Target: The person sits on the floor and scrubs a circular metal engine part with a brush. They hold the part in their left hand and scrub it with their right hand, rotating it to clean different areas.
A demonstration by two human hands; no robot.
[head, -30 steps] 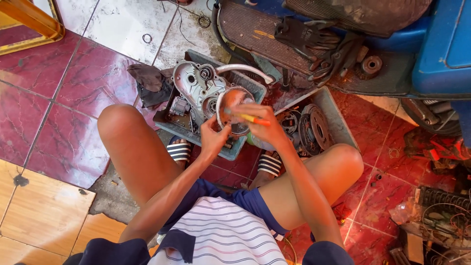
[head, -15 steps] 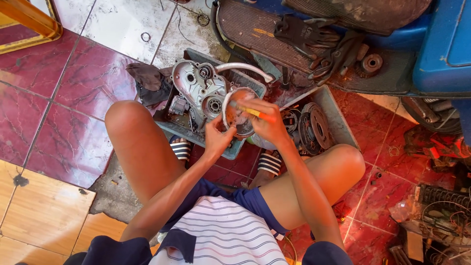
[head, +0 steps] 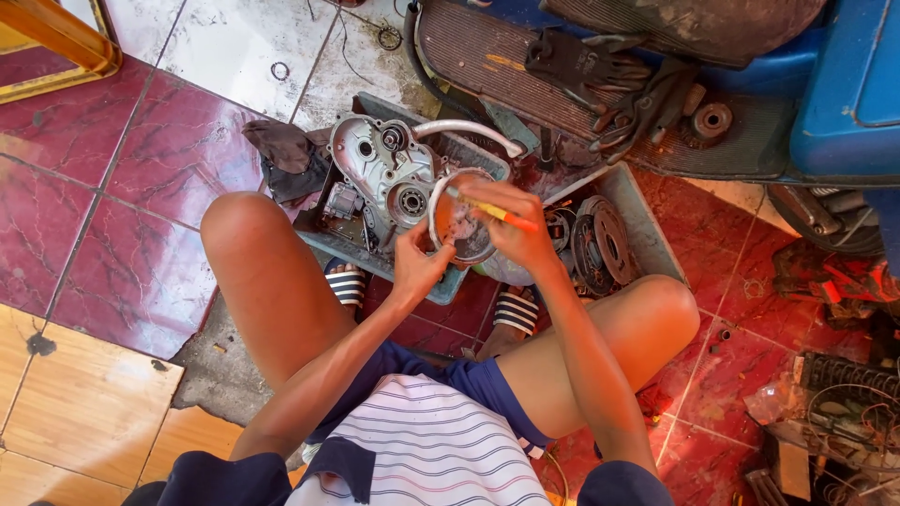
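Scraping step, by look of it: left hand (head: 419, 265) pinches lower rim of round grey metal cover ring (head: 459, 217), held above grey tray (head: 647, 230) at 12 o'clock from knees. Right hand (head: 511, 225) closed around yellow-handled orange-tipped tool (head: 492, 210), tip on ring's inner face. Silver engine casing (head: 380, 173) at ring's 9 o'clock. Next move likely calls for steady grip, ring turned gradually.
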